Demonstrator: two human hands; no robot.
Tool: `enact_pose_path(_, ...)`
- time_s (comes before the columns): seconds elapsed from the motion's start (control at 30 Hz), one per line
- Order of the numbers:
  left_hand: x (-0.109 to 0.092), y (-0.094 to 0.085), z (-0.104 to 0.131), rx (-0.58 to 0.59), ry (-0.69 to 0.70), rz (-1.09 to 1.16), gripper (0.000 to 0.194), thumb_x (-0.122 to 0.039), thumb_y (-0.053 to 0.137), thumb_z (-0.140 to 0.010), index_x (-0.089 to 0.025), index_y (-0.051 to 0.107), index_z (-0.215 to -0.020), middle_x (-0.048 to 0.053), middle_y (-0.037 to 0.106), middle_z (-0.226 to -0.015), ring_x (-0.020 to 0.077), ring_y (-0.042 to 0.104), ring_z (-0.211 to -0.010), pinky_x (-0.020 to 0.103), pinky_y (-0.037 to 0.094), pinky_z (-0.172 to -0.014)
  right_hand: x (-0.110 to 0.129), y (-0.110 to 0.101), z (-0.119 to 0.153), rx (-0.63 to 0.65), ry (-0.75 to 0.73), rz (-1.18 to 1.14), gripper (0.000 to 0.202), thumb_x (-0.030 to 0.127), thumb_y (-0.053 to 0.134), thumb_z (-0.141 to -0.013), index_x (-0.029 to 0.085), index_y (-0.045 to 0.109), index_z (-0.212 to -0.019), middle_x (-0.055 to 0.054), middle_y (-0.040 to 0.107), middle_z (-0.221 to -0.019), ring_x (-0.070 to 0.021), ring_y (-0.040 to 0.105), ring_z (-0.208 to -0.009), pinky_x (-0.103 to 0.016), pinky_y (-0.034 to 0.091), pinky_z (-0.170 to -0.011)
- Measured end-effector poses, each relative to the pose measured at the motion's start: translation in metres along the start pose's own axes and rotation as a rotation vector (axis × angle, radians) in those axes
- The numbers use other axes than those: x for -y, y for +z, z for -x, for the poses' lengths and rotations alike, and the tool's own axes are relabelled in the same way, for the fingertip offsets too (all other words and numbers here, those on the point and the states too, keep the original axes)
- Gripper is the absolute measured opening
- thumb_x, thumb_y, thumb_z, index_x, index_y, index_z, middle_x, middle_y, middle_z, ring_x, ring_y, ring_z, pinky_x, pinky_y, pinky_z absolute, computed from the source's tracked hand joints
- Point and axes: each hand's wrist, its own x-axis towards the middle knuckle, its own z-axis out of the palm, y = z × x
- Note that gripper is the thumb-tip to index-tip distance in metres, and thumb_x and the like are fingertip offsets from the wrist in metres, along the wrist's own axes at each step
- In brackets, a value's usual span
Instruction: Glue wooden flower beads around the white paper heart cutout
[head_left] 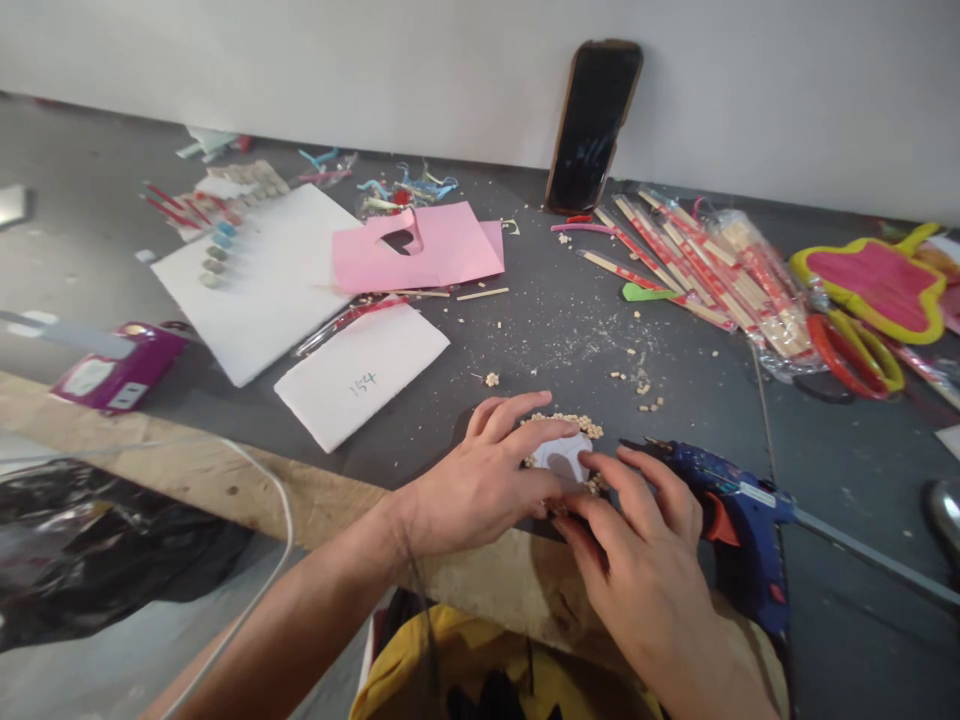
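A small white piece (561, 456) edged with beige bead-like bits (577, 424) lies at the table's front edge. My left hand (491, 470) rests over its left side, fingers spread across the top and thumb near its lower edge. From the right, my right hand (649, 530) touches the lower right rim, with its thumb and index finger brought together near my left thumb. What sits between those fingertips is too small to make out. Just right of my right hand lies a blue glue gun (739, 495) with a red trigger.
A phone (595, 125) leans on the wall. Wrapped sticks (697, 260), orange-yellow scissors (859, 355) and a pink-yellow shape (874, 285) lie right. Pink paper (450, 250), white sheets (259, 260), a folded paper (364, 375) and a purple object (124, 370) lie left. A white cable (281, 490) crosses my left forearm.
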Motion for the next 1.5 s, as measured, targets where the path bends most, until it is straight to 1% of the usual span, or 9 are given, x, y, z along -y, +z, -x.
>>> enact_pose_path(0.13,-0.001,-0.002,-0.001,0.015,-0.007,-0.009,0.013,-0.023,0.055,-0.09,-0.029,0.067,-0.09,0.001,0.041,-0.142,0.0294,0.018,-0.139,0.053,0.022,-0.108,-0.002,-0.002,0.0,0.034,-0.007,0.01,0.009,0.027,0.059,-0.086,0.022,0.067,-0.087,-0.006,0.063,-0.116,-0.0306,0.048,-0.115,-0.051,0.038,-0.096)
enact_pose_path(0.33,-0.002,-0.009,-0.002,0.044,-0.009,-0.018,0.015,-0.023,0.059,-0.087,-0.03,0.068,-0.096,0.0,0.037,-0.145,0.0319,0.017,-0.139,0.054,0.022,-0.108,-0.004,-0.008,-0.001,0.008,-0.044,0.01,0.012,0.028,0.062,-0.083,0.019,0.068,-0.088,-0.009,0.063,-0.114,-0.031,0.048,-0.113,-0.051,0.039,-0.096)
enact_pose_path(0.5,-0.001,-0.01,-0.001,0.053,0.005,-0.031,0.024,-0.024,0.061,-0.084,-0.031,0.065,-0.106,0.002,0.036,-0.145,0.033,0.017,-0.139,0.055,0.022,-0.109,-0.007,-0.01,-0.001,0.078,-0.048,0.013,0.009,0.025,0.062,-0.084,0.021,0.068,-0.09,-0.008,0.06,-0.119,-0.0295,0.044,-0.118,-0.051,0.038,-0.099)
enact_pose_path(0.73,-0.001,-0.007,-0.001,0.055,0.001,-0.028,0.022,-0.021,0.057,-0.087,-0.032,0.065,-0.105,0.002,0.035,-0.145,0.0311,0.016,-0.14,0.055,0.023,-0.108,-0.007,-0.008,-0.001,0.08,-0.052,0.01,0.008,0.024,0.061,-0.084,0.023,0.068,-0.088,-0.006,0.06,-0.119,-0.0287,0.045,-0.118,-0.049,0.037,-0.101)
enact_pose_path(0.9,-0.001,-0.004,-0.001,0.021,-0.002,-0.016,0.016,-0.02,0.054,-0.089,-0.029,0.068,-0.091,0.0,0.036,-0.145,0.03,0.017,-0.139,0.052,0.024,-0.108,-0.006,-0.006,-0.001,0.05,-0.069,0.012,0.007,0.023,0.061,-0.084,0.024,0.068,-0.086,-0.005,0.062,-0.116,-0.0285,0.047,-0.116,-0.047,0.039,-0.099)
enact_pose_path(1.0,-0.001,-0.005,-0.001,0.024,0.001,-0.012,0.016,-0.021,0.055,-0.088,-0.029,0.068,-0.094,0.001,0.037,-0.145,0.0306,0.017,-0.139,0.053,0.024,-0.108,-0.007,-0.008,-0.001,0.052,-0.078,0.006,0.007,0.023,0.062,-0.084,0.023,0.067,-0.088,-0.006,0.06,-0.117,-0.0291,0.047,-0.116,-0.047,0.039,-0.099)
enact_pose_path(1.17,-0.001,-0.009,-0.001,0.044,0.015,0.001,0.015,-0.024,0.061,-0.084,-0.029,0.067,-0.096,0.002,0.037,-0.145,0.0327,0.017,-0.139,0.055,0.022,-0.108,-0.019,-0.018,0.002,0.012,-0.078,0.037,0.015,0.024,0.063,-0.083,0.02,0.064,-0.097,-0.009,0.056,-0.121,-0.0285,0.044,-0.118,-0.046,0.041,-0.098)
enact_pose_path(1.3,-0.002,-0.01,-0.001,0.027,0.04,-0.015,0.017,-0.031,0.063,-0.084,-0.026,0.066,-0.1,0.006,0.039,-0.143,0.0344,0.018,-0.138,0.055,0.023,-0.106,-0.027,-0.027,0.007,0.001,-0.078,0.086,0.015,0.023,0.062,-0.083,0.019,0.063,-0.098,-0.009,0.055,-0.122,-0.0276,0.045,-0.118,-0.046,0.04,-0.099)
enact_pose_path(1.5,-0.017,-0.011,0.0,0.015,0.004,-0.104,0.02,-0.038,0.061,-0.085,-0.024,0.065,-0.099,0.007,0.039,-0.143,0.036,0.019,-0.138,0.057,0.02,-0.107,-0.033,-0.047,0.018,-0.064,-0.076,0.11,0.017,0.023,0.06,-0.084,0.02,0.061,-0.101,-0.009,0.06,-0.11,-0.0237,0.051,-0.103,-0.041,0.044,-0.091)
